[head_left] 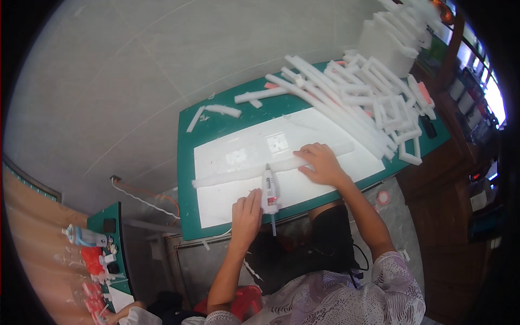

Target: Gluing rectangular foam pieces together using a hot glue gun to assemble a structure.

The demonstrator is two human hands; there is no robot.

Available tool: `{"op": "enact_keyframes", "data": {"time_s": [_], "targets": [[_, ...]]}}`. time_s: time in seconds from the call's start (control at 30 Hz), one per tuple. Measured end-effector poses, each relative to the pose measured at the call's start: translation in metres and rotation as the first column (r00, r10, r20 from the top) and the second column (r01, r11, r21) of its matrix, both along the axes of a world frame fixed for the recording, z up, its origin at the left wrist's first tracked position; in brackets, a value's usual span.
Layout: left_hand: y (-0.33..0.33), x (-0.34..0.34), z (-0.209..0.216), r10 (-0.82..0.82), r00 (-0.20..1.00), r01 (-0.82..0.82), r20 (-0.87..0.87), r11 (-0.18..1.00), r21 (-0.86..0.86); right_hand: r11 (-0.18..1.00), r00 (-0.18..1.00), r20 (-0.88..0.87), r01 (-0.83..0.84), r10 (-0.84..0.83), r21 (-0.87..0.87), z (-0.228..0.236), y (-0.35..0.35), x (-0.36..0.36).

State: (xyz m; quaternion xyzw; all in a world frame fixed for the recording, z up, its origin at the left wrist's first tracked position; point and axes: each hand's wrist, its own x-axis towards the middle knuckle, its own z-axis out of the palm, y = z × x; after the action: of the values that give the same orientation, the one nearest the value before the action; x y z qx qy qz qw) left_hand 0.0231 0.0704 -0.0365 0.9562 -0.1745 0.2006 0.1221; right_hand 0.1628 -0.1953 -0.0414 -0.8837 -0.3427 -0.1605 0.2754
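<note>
A white hot glue gun (270,190) points away from me, its nozzle at the near edge of a long white foam strip (233,176). A glue stick (273,225) sticks out of its back end. My left hand (247,216) is closed at the gun's left side, with the handle hidden. Farther right, my right hand (323,165) grips the strip, fingers over its far side and thumb at the near side. The strip lies slantwise across a white board (216,211), reaching past my right hand.
The board rests on a green-topped table (188,227). Foam strips and rectangular foam frames (387,111) pile up at the back right, beside stacked white foam (387,43). Short foam pieces (223,111) lie at the back left. A side table (116,227) holds bottles and red items.
</note>
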Motion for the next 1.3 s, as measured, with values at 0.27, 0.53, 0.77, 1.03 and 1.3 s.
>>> {"op": "enact_keyframes", "data": {"time_s": [0.27,0.53,0.77,1.03,1.3], "targets": [[-0.003,-0.005,0.003,-0.028,0.999,0.027,0.043,0.999,0.024,1.0,1.0,0.013,-0.006,0.006,0.005,0.0,0.002,0.0],[-0.004,-0.008,0.005,-0.045,0.997,0.046,0.063,0.999,-0.006,0.995,0.999,0.024,-0.036,0.034,0.089,-0.008,0.005,0.003],[-0.01,-0.006,0.003,0.012,0.998,-0.008,0.055,0.997,-0.077,0.979,0.999,-0.015,-0.039,0.043,0.2,-0.009,-0.001,0.004],[-0.019,-0.004,0.008,0.059,0.997,-0.063,-0.056,0.994,-0.089,0.981,1.0,0.014,-0.03,0.028,0.192,-0.008,-0.007,0.006],[-0.018,-0.008,-0.004,0.096,0.993,-0.102,-0.065,0.99,-0.097,0.985,0.999,0.011,-0.048,0.047,0.168,-0.014,0.002,0.007]]}}
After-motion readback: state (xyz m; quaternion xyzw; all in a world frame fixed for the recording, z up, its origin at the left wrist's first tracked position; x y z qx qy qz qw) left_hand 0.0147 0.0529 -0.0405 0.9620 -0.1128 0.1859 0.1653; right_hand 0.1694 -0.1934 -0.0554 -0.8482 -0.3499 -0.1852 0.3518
